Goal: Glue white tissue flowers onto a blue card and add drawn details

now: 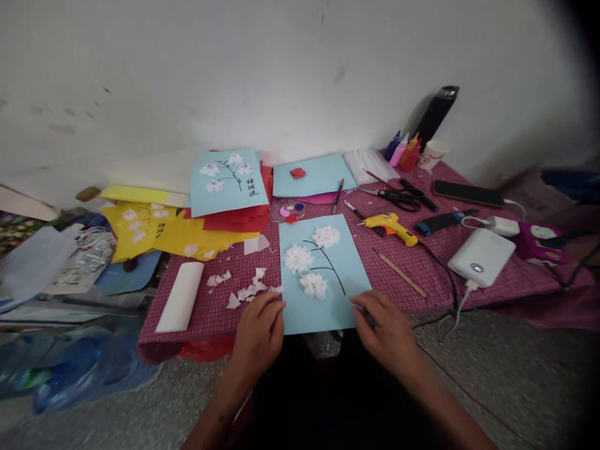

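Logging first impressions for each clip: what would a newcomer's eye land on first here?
First, the light blue card at the near edge of the red checked cloth, with three white paper flowers on black stems, its lower corners touched by the left hand and right hand. Next, the yellow glue gun to its right, and a matching finished blue card on red and yellow sheets behind to the left.
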The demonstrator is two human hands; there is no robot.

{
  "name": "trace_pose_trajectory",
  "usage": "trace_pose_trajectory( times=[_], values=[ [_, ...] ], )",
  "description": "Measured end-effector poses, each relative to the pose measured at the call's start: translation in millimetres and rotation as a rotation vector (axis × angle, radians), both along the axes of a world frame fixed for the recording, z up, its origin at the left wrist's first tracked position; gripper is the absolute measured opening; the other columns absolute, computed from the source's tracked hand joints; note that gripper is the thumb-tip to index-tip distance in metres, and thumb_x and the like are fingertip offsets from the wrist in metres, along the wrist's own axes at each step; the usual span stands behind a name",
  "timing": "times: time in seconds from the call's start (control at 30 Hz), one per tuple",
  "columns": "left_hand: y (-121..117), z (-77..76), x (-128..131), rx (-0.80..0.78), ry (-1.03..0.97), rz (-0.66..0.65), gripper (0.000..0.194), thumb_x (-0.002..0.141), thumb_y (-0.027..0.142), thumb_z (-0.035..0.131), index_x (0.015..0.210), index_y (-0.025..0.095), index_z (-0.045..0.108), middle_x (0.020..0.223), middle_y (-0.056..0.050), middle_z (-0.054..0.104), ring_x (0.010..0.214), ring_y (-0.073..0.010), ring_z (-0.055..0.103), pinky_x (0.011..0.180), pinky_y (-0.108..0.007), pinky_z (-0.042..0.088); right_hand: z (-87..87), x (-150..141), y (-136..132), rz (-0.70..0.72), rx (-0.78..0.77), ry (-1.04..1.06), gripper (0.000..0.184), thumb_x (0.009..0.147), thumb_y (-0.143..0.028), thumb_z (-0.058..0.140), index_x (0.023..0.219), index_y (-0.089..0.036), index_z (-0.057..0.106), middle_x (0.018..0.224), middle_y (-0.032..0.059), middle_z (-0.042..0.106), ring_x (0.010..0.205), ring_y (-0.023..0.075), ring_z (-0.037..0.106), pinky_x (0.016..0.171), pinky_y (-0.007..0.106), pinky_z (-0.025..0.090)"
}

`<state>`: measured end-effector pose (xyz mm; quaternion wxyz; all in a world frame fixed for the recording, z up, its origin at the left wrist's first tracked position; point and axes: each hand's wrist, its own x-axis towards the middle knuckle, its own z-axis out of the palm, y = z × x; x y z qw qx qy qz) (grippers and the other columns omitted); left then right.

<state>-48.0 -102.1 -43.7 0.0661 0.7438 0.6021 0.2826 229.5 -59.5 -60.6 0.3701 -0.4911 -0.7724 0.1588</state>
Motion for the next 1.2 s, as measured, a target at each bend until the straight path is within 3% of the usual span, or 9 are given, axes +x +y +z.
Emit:
trace_pose_trajectory(
  times=[0.2, 0.37, 0.5, 0.63, 0.77, 0.87, 0.93, 1.07, 1.2],
  values=[
    [-5, 0.5, 8, -0.027, 0.07, -0.079, 0.021, 0.095, 0.017, 0.051, 0.11, 0.022, 0.065, 0.123, -0.01, 0.062, 0.117, -0.0247, 0.058, 0.101, -0.044, 0.049, -3.7, 9, -8, 0.123, 0.078, -0.092, 0.017, 0.09, -0.02, 0.061, 0.105, -0.023, 0.068, 0.107, 0.0089, 0.07, 0.1, 0.0258, 0.064, 0.091, 0.045, 0.051],
    [6, 10.0, 29, -0.105, 0.162, -0.14, 0.025, 0.095, 0.022, 0.055, 0.118, 0.022, 0.064, 0.131, -0.009, 0.061, 0.122, -0.0264, 0.054, 0.107, -0.048, 0.045, -8.8, 9, -2, 0.135, 0.069, -0.134, 0.015, 0.092, -0.02, 0.06, 0.104, -0.023, 0.068, 0.106, 0.0086, 0.07, 0.096, 0.025, 0.064, 0.087, 0.045, 0.05],
    [5, 12.6, 36, -0.082, 0.155, -0.166, 0.026, 0.093, 0.024, 0.059, 0.119, 0.022, 0.064, 0.135, -0.01, 0.059, 0.125, -0.028, 0.053, 0.108, -0.048, 0.045, -14.9, 13, 3, 0.178, 0.085, -0.116, 0.014, 0.092, -0.019, 0.06, 0.105, -0.022, 0.066, 0.104, 0.0086, 0.069, 0.096, 0.0246, 0.063, 0.086, 0.044, 0.05],
    [-11, 7.3, 19, 0.061, 0.086, -0.153, 0.024, 0.092, 0.018, 0.058, 0.115, 0.021, 0.065, 0.126, -0.01, 0.064, 0.12, -0.0258, 0.056, 0.105, -0.045, 0.047, -20.8, 16, 4, 0.193, 0.12, -0.094, 0.015, 0.092, -0.02, 0.061, 0.106, -0.022, 0.065, 0.105, 0.009, 0.068, 0.096, 0.0256, 0.063, 0.087, 0.046, 0.048],
    [-17, 3.9, -27, 0.147, 0.051, 0.046, 0.022, 0.091, 0.014, 0.059, 0.11, 0.022, 0.067, 0.113, -0.008, 0.068, 0.107, -0.0227, 0.062, 0.097, -0.042, 0.049, -26.4, 15, 5, 0.18, 0.13, -0.095, 0.013, 0.092, -0.022, 0.062, 0.104, -0.023, 0.066, 0.103, 0.0088, 0.069, 0.095, 0.0262, 0.063, 0.085, 0.046, 0.048],
    [2, 11.2, -64, 0.151, 0.033, 0.171, 0.018, 0.092, 0.016, 0.058, 0.106, 0.021, 0.068, 0.104, -0.007, 0.07, 0.1, -0.0219, 0.063, 0.093, -0.04, 0.05, -29.7, 13, 7, 0.16, 0.146, -0.098, 0.012, 0.091, -0.023, 0.063, 0.103, -0.023, 0.067, 0.101, 0.0088, 0.07, 0.093, 0.0268, 0.064, 0.083, 0.046, 0.048],
    [23, 19.8, -80, 0.08, 0.04, 0.174, 0.017, 0.092, 0.017, 0.057, 0.105, 0.019, 0.068, 0.102, -0.008, 0.071, 0.102, -0.0231, 0.063, 0.095, -0.042, 0.049, -30.8, 12, 7, 0.148, 0.158, -0.101, 0.012, 0.091, -0.024, 0.063, 0.101, -0.023, 0.068, 0.1, 0.009, 0.07, 0.092, 0.0272, 0.064, 0.082, 0.046, 0.048],
    [68, 33.1, -87, -0.082, 0.019, 0.014, 0.02, 0.089, 0.019, 0.058, 0.107, 0.018, 0.069, 0.107, -0.008, 0.071, 0.105, -0.0232, 0.062, 0.097, -0.039, 0.048, -30.5, 9, 6, 0.13, 0.16, -0.108, 0.011, 0.091, -0.024, 0.062, 0.1, -0.022, 0.068, 0.1, 0.0093, 0.07, 0.092, 0.0272, 0.064, 0.082, 0.046, 0.048],
    [95, 31.4, -81, -0.259, 0.047, -0.144, 0.024, 0.085, 0.016, 0.06, 0.105, 0.019, 0.071, 0.104, -0.007, 0.072, 0.104, -0.0231, 0.062, 0.094, -0.036, 0.047, -28.9, 8, 4, 0.125, 0.169, -0.111, 0.012, 0.091, -0.023, 0.062, 0.101, -0.022, 0.068, 0.1, 0.0089, 0.07, 0.092, 0.0268, 0.065, 0.081, 0.045, 0.048]
  ],
)
